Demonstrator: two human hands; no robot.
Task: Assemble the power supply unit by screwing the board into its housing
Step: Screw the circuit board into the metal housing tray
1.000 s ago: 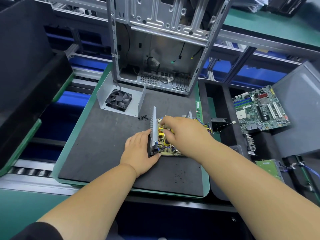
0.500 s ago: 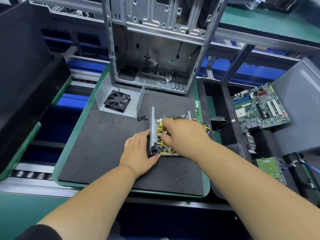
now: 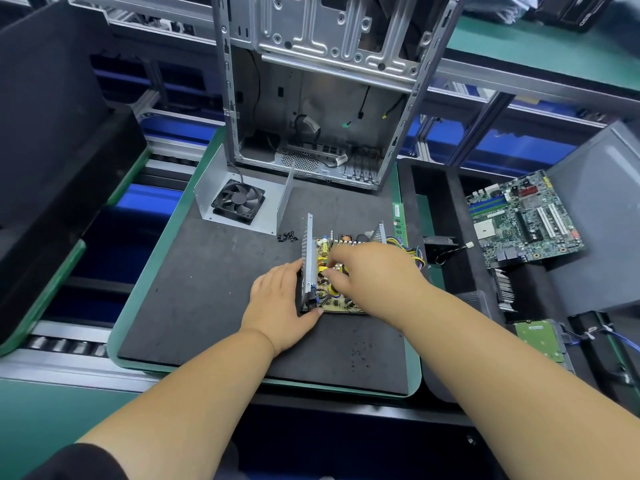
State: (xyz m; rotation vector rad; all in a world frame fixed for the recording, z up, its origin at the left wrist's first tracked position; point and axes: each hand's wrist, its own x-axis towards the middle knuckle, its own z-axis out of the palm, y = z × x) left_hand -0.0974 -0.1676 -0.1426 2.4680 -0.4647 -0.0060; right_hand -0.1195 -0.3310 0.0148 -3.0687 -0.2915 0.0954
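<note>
The housing (image 3: pixel 307 261) is seen as bare, perforated sheet metal with a dull grey sheen. The board (image 3: pixel 337 303) shows a tan, matt laminate. A black foam-like mat (image 3: pixel 207 289) — matt, slightly rough — is laid on the desk. The computer case (image 3: pixel 322 81) is stamped metal — brighter, faintly glossy. The fan (image 3: pixel 238 201) appears black plastic.

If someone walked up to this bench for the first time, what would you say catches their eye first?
Probably the two hands at the middle of the black mat: the left hand braces the power supply housing while the right hand reaches over the board inside it. Behind them stands a tall bare computer case, with a black fan in a metal cover at its foot. A green motherboard lies off to the right.
</note>
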